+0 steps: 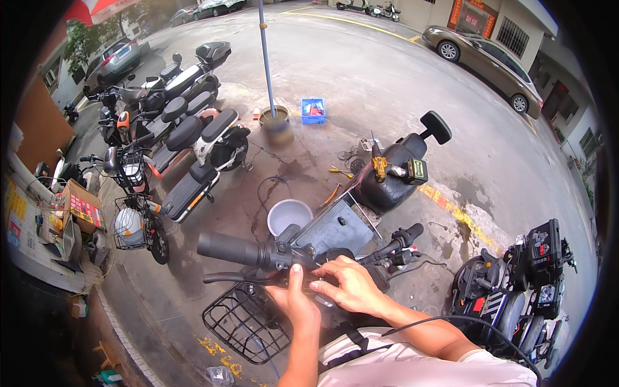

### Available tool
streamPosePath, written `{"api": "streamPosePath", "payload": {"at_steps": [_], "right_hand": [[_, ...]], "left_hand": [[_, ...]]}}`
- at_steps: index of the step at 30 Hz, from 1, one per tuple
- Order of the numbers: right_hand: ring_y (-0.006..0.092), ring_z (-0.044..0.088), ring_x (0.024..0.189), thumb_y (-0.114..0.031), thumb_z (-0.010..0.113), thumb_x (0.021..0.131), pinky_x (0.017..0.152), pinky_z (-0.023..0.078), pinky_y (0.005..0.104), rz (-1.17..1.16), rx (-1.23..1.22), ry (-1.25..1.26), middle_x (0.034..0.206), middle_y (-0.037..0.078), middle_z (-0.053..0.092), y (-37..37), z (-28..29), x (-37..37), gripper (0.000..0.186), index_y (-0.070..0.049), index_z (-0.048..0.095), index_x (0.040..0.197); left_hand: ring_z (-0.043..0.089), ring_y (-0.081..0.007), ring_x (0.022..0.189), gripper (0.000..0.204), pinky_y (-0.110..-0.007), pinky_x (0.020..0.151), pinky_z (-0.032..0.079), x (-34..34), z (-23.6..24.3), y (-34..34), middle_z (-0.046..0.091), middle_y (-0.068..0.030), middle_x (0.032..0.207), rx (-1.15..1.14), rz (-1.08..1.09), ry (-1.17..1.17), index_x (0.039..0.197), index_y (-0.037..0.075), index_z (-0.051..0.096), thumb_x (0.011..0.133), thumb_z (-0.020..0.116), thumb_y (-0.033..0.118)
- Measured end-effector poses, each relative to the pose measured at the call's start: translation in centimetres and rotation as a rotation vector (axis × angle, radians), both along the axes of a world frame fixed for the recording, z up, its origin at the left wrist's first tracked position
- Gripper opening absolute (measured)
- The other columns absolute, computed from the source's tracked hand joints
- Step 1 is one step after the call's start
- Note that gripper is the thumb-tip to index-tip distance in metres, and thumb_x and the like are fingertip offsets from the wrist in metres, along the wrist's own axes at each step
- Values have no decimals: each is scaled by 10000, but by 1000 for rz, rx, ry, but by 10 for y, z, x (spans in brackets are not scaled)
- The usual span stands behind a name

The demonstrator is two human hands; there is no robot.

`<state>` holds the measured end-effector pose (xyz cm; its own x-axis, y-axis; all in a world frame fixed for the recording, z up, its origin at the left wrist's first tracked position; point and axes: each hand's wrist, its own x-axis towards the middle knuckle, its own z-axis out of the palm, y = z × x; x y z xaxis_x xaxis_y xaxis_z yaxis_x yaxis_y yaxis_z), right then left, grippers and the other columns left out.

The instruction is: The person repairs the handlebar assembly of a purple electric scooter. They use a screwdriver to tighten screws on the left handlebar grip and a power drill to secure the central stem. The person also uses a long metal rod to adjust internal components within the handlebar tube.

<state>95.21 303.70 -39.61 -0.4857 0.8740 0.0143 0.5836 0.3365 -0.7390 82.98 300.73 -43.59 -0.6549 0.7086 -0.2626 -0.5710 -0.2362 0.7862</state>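
Just below me is the handlebar of an electric scooter, with a black rubber grip [222, 248] and a black brake lever [233, 278] at its left end. My left hand [300, 304] is closed round the inner part by the switch housing [278, 255], thumb raised against it and the other fingers partly hidden. Close beside it, my right hand [350, 284] has its fingers drawn together at the bar's middle; whatever they pinch is too small to make out. A black wire basket [248, 322] hangs below the bar. The other handlebar end [407, 235] points away to the right.
On the scooter's black seat [387, 187] lie a yellow cordless drill [379, 169] and a battery pack [417, 171]. A pale basin [290, 218] stands by the footboard [338, 226]. Parked scooters [193, 138] line the left; another [496, 293] stands right. Farther off are a blue crate [313, 111] and a pole [265, 58].
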Motion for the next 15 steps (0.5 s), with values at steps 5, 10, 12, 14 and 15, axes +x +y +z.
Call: {"api": "streamPosePath", "payload": {"at_steps": [5,10,12,14,15], "right_hand": [[331,681,966,-372,688,945,855,538,429,52,-26,-15,999,159,745,23,2,-2,406,-9,726,1123],[332,734,925,-261,672,976,822,557,420,211,-230,74,1004,178,754,84,6,15,313,12,680,1129],[343,730,949,-246,673,974,831,557,425,351,-179,68,1017,177,751,106,-5,22,316,8,653,1160],[357,718,989,-233,664,977,860,555,433,484,-204,60,1068,178,739,119,-9,28,340,-5,609,1222],[357,715,1003,-236,663,978,868,554,434,531,-214,55,1081,179,735,124,-13,35,343,-6,607,1227]], "left_hand": [[603,-202,1054,435,-355,918,522,-4,7,20,568,-99,1190,-66,-32,10,1279,55,431,938,700,33],[565,-210,1101,479,-382,1000,471,-3,13,36,542,-128,1228,-47,-1,-16,1276,33,425,908,731,19],[605,-211,1048,440,-374,948,508,1,14,46,572,-122,1171,-78,34,-39,1227,40,439,896,726,0],[632,-212,1001,412,-375,896,540,0,17,53,592,-116,1120,-92,55,-35,1201,55,443,897,713,-13],[645,-213,977,400,-376,870,556,2,19,57,602,-113,1094,-101,66,-36,1189,62,444,898,706,-20]]}}
